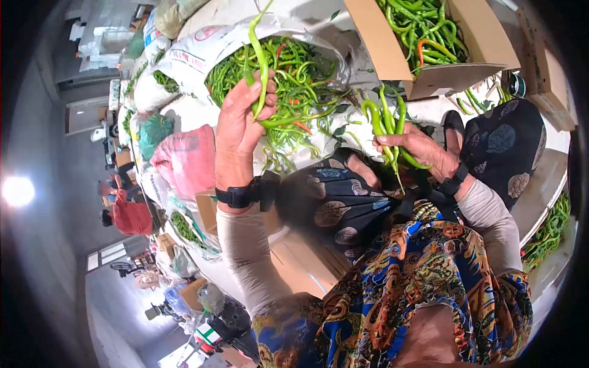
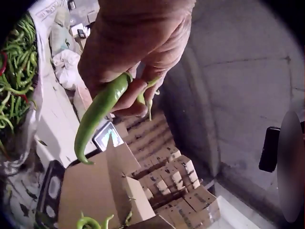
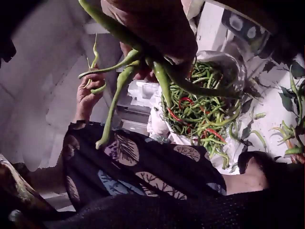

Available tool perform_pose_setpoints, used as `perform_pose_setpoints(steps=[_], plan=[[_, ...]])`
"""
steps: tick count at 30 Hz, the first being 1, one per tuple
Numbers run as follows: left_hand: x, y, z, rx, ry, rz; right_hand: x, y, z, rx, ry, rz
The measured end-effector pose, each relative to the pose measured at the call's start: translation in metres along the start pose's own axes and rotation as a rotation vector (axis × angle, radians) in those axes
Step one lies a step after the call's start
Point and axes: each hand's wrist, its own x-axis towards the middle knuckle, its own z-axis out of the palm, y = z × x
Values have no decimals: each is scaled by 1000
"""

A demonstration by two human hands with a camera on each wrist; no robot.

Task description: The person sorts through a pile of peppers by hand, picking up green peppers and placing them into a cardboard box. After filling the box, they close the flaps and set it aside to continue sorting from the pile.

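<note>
My left hand (image 1: 242,119) is raised beside an opened sack (image 1: 190,58) of green chili peppers. Its fingers grip a few chili peppers, a long one (image 1: 260,52) pointing up past the fingertips. In the left wrist view a glossy green chili pepper (image 2: 102,110) sticks out from under the curled fingers. Over the lap, my right hand (image 1: 420,147) holds a bunch of several long green chili peppers (image 1: 388,122), pinched around their middles. The right wrist view shows this bunch (image 3: 119,93) fanning out below the hand, and my left hand (image 3: 87,101) farther off.
A cardboard box (image 1: 485,30) with chili peppers stands at the upper right. Loose peppers and leaves lie by the sack mouth. A pink sack (image 1: 187,159) and other bags line the left. A person in a red top (image 1: 132,216) is in the background. Stacked cartons (image 2: 164,176) stand beyond.
</note>
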Motion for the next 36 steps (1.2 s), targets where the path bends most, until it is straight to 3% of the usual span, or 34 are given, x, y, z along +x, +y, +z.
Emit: perform_pose_setpoints(steps=[7,17,19,21,23,27,29,33,36], plan=[[14,8,63,40,-146,20,-19,-14,9,73,-121,-152],[38,-2,118,54,-173,-23,-23,-14,4,114,-229,-185],[50,-4,130,12,-219,-30,-20,-9,-2,116,-241,-147],[65,-10,139,5,-272,-39,-21,-11,-2,81,-275,26],[78,-20,156,11,-211,-56,-22,-8,3,93,-316,-27],[109,-41,154,464,47,64,-20,4,12,145,-349,-142],[114,-40,155,455,59,16,-10,12,5,-83,-317,-204],[117,-22,135,228,12,28,-21,-2,10,63,-317,-79],[119,-18,154,166,-120,36,-13,6,8,41,-328,-127]])
